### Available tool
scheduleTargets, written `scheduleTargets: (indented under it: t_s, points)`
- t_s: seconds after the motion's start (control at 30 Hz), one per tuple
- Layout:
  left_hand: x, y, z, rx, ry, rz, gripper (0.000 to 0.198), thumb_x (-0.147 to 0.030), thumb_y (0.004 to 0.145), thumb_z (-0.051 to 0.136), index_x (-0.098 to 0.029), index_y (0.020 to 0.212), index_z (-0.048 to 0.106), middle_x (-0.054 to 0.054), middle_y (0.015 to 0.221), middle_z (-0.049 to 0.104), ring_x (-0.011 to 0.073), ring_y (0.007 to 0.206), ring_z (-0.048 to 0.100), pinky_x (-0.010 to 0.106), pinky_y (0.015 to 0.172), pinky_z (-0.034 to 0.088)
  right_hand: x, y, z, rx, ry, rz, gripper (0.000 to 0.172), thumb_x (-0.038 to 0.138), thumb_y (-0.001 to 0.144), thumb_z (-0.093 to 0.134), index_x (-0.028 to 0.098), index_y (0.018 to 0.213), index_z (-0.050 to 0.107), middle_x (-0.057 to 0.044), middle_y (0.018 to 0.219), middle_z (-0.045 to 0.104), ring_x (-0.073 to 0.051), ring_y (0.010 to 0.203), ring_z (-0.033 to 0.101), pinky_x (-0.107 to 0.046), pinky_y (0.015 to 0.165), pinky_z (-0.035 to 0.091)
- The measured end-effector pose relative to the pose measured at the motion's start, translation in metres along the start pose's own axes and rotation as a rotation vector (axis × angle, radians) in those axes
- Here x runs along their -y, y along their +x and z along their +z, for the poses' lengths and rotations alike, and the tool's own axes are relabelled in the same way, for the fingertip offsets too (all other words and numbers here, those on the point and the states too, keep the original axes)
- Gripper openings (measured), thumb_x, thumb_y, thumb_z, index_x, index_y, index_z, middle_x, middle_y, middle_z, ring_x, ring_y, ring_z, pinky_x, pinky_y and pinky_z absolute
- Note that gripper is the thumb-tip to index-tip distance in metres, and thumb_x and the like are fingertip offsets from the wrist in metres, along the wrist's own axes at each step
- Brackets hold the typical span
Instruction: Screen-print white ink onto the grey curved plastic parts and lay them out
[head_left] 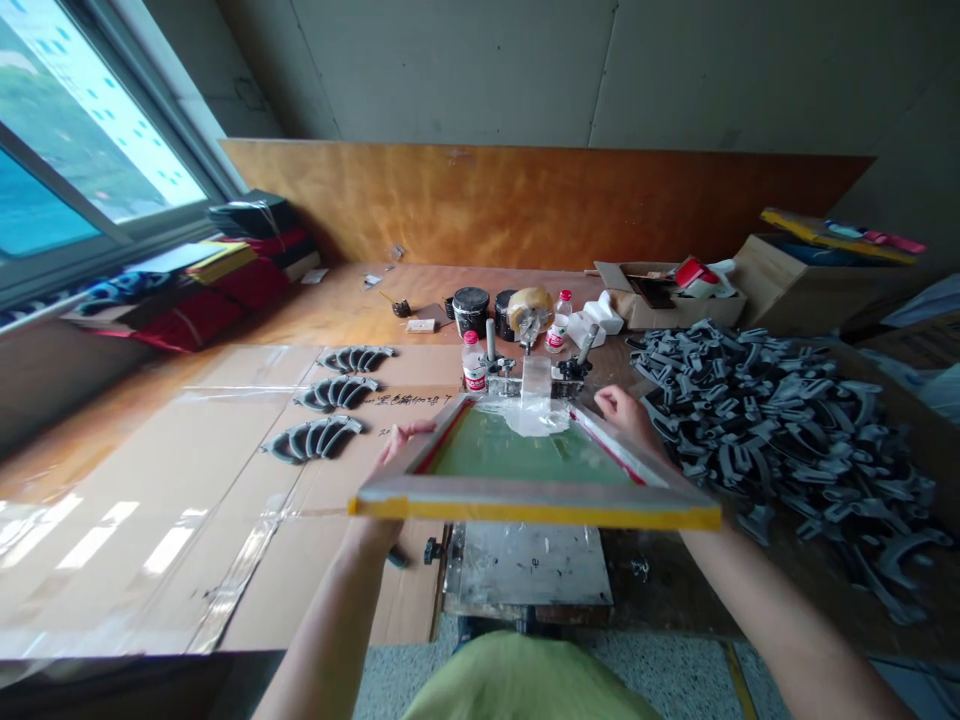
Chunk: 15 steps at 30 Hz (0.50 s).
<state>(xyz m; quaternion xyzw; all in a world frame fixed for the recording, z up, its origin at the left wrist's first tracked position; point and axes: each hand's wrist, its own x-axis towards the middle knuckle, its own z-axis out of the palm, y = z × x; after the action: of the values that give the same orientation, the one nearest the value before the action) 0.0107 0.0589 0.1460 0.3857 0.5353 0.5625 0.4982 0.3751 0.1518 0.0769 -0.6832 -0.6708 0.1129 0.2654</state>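
A screen frame (536,512) with green mesh and yellow tape along its near edge is tilted above a flat metal plate (529,565). Its far end meets a clamp stand (536,378) wrapped in clear film. At the frame's left side, my left hand (405,438) is closed on the rail, fingers pointing right, partly hidden. My right hand (628,412) is closed at the right rail with curled fingers; its grip is partly hidden. Both forearms pass beneath the frame's near corners.
Grey curved parts stand in three rows (313,438) on cardboard at left. A large heap of similar parts (750,420) lies at right. Behind the frame are red-capped bottles (474,365), black tubs (471,312) and an open carton (675,310).
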Motion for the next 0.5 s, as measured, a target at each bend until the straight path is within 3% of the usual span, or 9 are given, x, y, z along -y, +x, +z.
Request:
scheduleTargets:
  t_s: [0.1,0.23,0.3,0.37,0.4,0.43,0.5]
  points:
    - [-0.022,0.027,0.02,0.089,-0.15,0.099,0.048,-0.058,0.075,0.067,-0.019,0.103,0.065,0.007,0.099,0.07,0.0217,0.09,0.065,0.033,0.073,0.054,-0.013,-0.041,0.031,0.195,0.078,-0.085,0.022,0.034,0.089,0.056,0.023,0.105,0.065,-0.003,0.092,0.07,-0.02,0.085,0.065,-0.034,0.078,0.052]
    - [-0.028,0.034,0.034,0.085,-0.194,0.082,0.05,-0.063,0.083,0.055,-0.021,0.11,0.058,0.004,0.086,0.069,0.0178,0.083,0.066,0.03,0.069,0.055,0.0,-0.069,0.064,0.275,0.022,-0.258,0.028,0.024,0.081,0.069,0.022,0.109,0.064,-0.007,0.107,0.067,-0.022,0.103,0.061,-0.037,0.09,0.048]
    - [-0.01,0.017,0.039,0.037,-0.189,0.017,0.053,-0.062,0.082,0.058,-0.023,0.118,0.055,0.002,0.089,0.07,0.0158,0.079,0.066,0.028,0.067,0.054,0.015,-0.075,0.065,0.269,-0.014,-0.265,0.018,0.019,0.081,0.069,0.021,0.099,0.066,-0.006,0.102,0.065,-0.022,0.101,0.059,-0.037,0.09,0.047]
    - [0.022,-0.01,0.047,0.104,-0.122,-0.214,0.059,-0.062,0.079,0.063,-0.02,0.12,0.057,0.006,0.093,0.072,0.0175,0.076,0.067,0.029,0.063,0.054,0.037,-0.087,0.06,0.221,0.009,-0.269,0.01,0.019,0.083,0.069,0.02,0.092,0.065,-0.005,0.095,0.064,-0.02,0.096,0.059,-0.035,0.087,0.047]
    - [0.041,-0.025,0.051,0.196,-0.066,-0.388,0.062,-0.064,0.077,0.064,-0.017,0.118,0.06,0.01,0.096,0.073,0.0204,0.078,0.069,0.03,0.061,0.054,0.05,-0.097,0.059,0.186,0.026,-0.296,0.008,0.02,0.084,0.068,0.02,0.091,0.065,-0.005,0.094,0.063,-0.02,0.094,0.058,-0.034,0.085,0.047]
    - [0.059,-0.04,0.054,0.264,-0.043,-0.531,0.065,-0.066,0.077,0.062,-0.017,0.119,0.06,0.014,0.104,0.073,0.0244,0.084,0.07,0.033,0.061,0.055,0.063,-0.108,0.059,0.157,0.04,-0.345,0.007,0.021,0.085,0.068,0.02,0.092,0.066,-0.005,0.093,0.063,-0.02,0.093,0.058,-0.034,0.084,0.047]
    - [0.091,-0.062,0.053,0.265,-0.074,-0.676,0.059,-0.067,0.08,0.057,-0.017,0.111,0.063,0.015,0.106,0.073,0.0266,0.092,0.071,0.032,0.062,0.055,0.084,-0.13,0.062,0.158,0.052,-0.534,0.007,0.027,0.089,0.064,0.022,0.093,0.067,-0.005,0.091,0.064,-0.02,0.091,0.057,-0.034,0.084,0.046]
